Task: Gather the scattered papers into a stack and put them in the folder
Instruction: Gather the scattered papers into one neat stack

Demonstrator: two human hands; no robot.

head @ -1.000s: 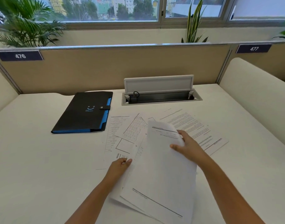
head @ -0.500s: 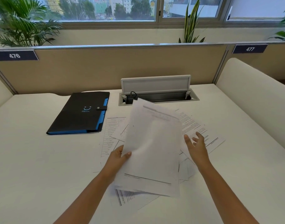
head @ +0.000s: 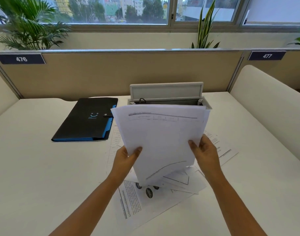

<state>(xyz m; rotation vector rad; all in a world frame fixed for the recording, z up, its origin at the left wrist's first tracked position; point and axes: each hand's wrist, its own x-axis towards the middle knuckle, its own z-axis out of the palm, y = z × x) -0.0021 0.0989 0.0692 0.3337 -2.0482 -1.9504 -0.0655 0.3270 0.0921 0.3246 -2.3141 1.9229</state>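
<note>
White desk (head: 35, 167) bears all items. Black folder (head: 84, 121) lies shut, far left of centre. Loose sheets (head: 137, 200) lie scattered beneath hands. Paper stack (head: 161, 142) held near upright above them. Left hand (head: 124, 159) pinches stack's left edge; right hand (head: 205, 155) pinches right edge.

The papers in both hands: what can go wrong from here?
1. The held papers are uneven, one sheet sticking out at the right, so a sheet may slip from the left hand or right hand.
2. Loose sheets on the desk may be left behind.
3. The folder is snapped shut.
</note>
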